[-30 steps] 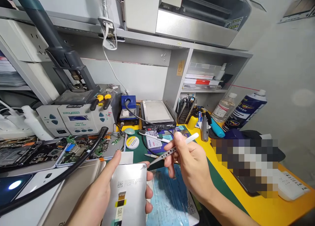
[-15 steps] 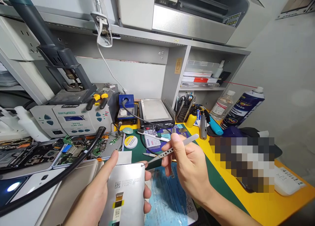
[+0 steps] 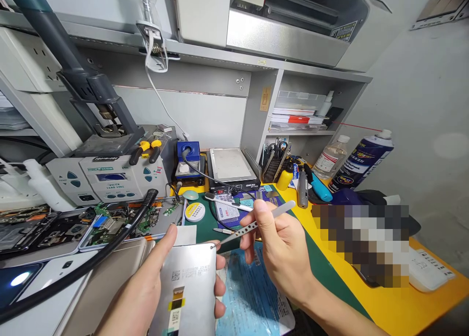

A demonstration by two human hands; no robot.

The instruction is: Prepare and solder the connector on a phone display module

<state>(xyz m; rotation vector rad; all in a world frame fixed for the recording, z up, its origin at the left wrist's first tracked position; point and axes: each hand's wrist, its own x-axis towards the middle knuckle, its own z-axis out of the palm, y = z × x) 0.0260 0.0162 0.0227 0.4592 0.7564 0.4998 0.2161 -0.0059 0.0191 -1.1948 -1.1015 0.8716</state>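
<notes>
My left hand (image 3: 146, 287) grips a silver phone screen panel (image 3: 188, 282), back side up, with a small flex cable and yellow tape low on it. My right hand (image 3: 284, 253) pinches metal tweezers (image 3: 252, 224). The tweezers' tip touches the panel's top right corner. Both hands hover over a blue sheet (image 3: 249, 297) on the green mat (image 3: 208, 231).
An opened phone with bare circuit boards (image 3: 120, 221) and a black hose (image 3: 91, 260) lie at the left, below a grey soldering station (image 3: 110, 177). A hot plate (image 3: 230, 167), tool holder (image 3: 274, 165), clear bottle (image 3: 331, 157) and spray can (image 3: 362, 162) stand behind. A yellow table (image 3: 403, 297) runs right.
The view has shifted slightly. The tweezers' tip has settled onto the panel's top right corner, and both hands stay nearly where they were.
</notes>
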